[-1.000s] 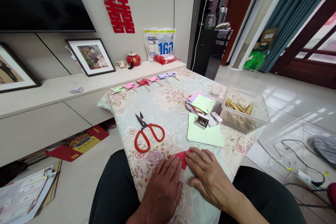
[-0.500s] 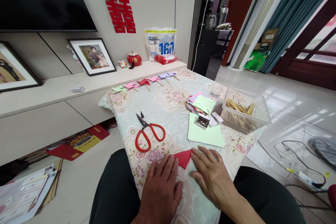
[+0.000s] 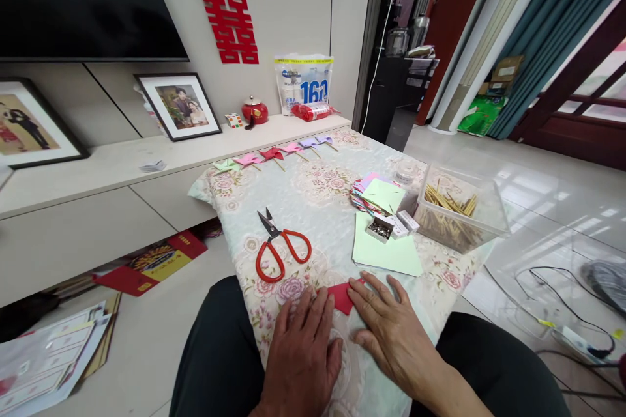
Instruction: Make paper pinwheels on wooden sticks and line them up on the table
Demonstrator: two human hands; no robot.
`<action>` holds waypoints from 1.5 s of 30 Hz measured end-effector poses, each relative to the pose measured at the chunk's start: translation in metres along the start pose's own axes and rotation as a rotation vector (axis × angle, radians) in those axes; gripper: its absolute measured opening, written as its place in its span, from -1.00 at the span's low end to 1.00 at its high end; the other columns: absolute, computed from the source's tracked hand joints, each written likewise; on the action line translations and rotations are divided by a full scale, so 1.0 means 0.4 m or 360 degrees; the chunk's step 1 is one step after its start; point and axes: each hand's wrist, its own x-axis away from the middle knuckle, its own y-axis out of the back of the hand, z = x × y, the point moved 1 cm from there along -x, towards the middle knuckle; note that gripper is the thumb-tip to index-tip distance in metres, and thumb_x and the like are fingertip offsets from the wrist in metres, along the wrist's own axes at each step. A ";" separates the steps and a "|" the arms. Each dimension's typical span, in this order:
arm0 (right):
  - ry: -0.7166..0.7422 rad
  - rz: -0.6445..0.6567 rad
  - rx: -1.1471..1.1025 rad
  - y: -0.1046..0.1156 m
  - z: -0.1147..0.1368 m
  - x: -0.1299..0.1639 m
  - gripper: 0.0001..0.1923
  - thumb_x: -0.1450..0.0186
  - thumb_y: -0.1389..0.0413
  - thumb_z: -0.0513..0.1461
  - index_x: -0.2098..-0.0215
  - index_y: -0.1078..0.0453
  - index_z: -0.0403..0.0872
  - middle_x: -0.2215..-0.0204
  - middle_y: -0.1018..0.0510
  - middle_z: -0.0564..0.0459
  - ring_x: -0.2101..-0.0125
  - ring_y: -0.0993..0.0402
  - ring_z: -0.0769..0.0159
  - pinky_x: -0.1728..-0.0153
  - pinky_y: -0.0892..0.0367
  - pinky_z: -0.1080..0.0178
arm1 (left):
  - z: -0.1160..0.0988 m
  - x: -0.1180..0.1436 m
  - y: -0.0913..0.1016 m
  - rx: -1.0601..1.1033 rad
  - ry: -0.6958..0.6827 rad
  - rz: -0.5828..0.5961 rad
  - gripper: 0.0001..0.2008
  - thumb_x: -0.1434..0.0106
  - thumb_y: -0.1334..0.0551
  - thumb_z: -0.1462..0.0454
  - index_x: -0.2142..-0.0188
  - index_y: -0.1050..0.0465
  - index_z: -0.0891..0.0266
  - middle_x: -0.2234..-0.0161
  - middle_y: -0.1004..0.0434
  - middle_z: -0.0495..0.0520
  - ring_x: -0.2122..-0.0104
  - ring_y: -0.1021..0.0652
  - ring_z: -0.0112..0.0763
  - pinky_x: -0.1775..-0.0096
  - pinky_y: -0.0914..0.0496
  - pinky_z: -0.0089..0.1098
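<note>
At the near edge of the counter (image 3: 323,208), both hands lie flat, fingers spread: left hand (image 3: 300,348) and right hand (image 3: 391,332) press the red paper (image 3: 341,296), now more covered than a moment ago. Scissors (image 3: 281,251) lie at 11 o'clock.

Red scissors (image 3: 280,249), green sheet (image 3: 386,251), stick box (image 3: 457,212), pinwheels (image 3: 272,156) on cloth.

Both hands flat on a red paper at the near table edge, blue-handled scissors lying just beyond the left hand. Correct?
Not quite: the scissors have red handles, not blue, as the head view shows. The rest holds: the left hand and right hand press flat on the red paper at the near edge of the table.
</note>
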 end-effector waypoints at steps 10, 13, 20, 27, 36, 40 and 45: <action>-0.0176 -0.0296 0.0048 -0.001 -0.013 0.009 -0.57 -0.43 -0.09 -0.16 -0.23 -0.34 -0.07 -0.17 -0.51 -0.16 -0.18 -0.36 -0.13 -0.15 -0.15 -0.25 | 0.003 0.010 -0.004 -0.0082 0.0093 0.0016 -0.56 -0.33 -0.14 0.23 -0.15 -0.43 0.34 -0.16 -0.53 0.23 -0.11 -0.49 0.00 -0.12 -0.18 -0.01; -0.0259 -0.0491 -0.0161 0.024 -0.026 -0.010 -0.67 -0.45 -0.03 -0.23 -0.15 -0.39 -0.07 -0.02 -0.59 -0.17 -0.01 -0.50 0.00 -0.01 -0.37 -0.07 | 0.001 0.013 -0.006 -0.0148 0.0060 0.0022 -0.53 -0.30 -0.16 0.28 -0.17 -0.38 0.42 -0.17 -0.50 0.32 -0.12 -0.47 0.04 -0.12 -0.19 0.01; -0.0337 -0.0159 -0.0549 0.099 -0.060 -0.121 -0.81 -0.37 -0.12 -0.26 0.09 -0.52 -0.03 0.24 -0.63 -0.04 0.20 -0.56 0.15 0.20 -0.45 0.18 | 0.000 0.021 -0.013 -0.0175 0.0064 -0.0018 -0.46 -0.28 -0.16 0.30 -0.22 -0.27 0.52 -0.19 -0.44 0.41 -0.17 -0.42 0.04 -0.17 -0.20 -0.02; -0.0331 0.0092 -0.0549 0.069 -0.055 -0.139 -0.77 -0.18 -0.18 -0.42 0.25 -0.54 -0.03 0.34 -0.59 0.03 0.24 -0.48 0.18 0.25 -0.36 0.22 | 0.003 0.029 -0.023 -0.0127 0.0113 -0.0026 -0.35 -0.30 -0.16 0.26 -0.32 -0.11 0.52 -0.25 -0.34 0.44 -0.25 -0.33 0.02 -0.19 -0.21 -0.04; -0.0457 -0.0069 -0.1382 0.048 -0.089 -0.138 -0.90 -0.27 -0.20 -0.23 0.35 -0.57 -0.06 0.48 -0.53 0.08 0.47 -0.40 0.33 0.44 -0.27 0.31 | 0.022 0.021 -0.029 0.0409 0.0365 -0.0127 -0.48 -0.33 -0.14 0.30 -0.28 -0.19 0.25 -0.23 -0.36 0.33 -0.20 -0.43 -0.09 -0.06 -0.46 -0.08; -0.0636 -0.0100 -0.1885 0.031 -0.095 -0.152 -0.78 -0.23 -0.26 -0.09 0.36 -0.54 -0.10 0.53 -0.54 0.11 0.51 -0.38 0.36 0.44 -0.22 0.31 | 0.017 -0.019 -0.044 0.0542 0.0458 -0.0216 -0.57 -0.27 -0.18 0.32 -0.15 -0.34 0.23 -0.18 -0.43 0.31 -0.14 -0.49 -0.08 -0.01 -0.52 -0.05; -0.0689 -0.0178 -0.2215 0.045 -0.085 -0.166 -0.67 -0.15 -0.33 0.00 0.36 -0.53 -0.10 0.55 -0.53 0.12 0.53 -0.35 0.38 0.44 -0.19 0.30 | 0.018 -0.091 -0.036 0.0785 0.0606 -0.0220 -0.78 -0.28 -0.21 0.27 0.10 -0.52 0.21 -0.04 -0.56 0.24 -0.03 -0.56 -0.07 0.00 -0.49 -0.04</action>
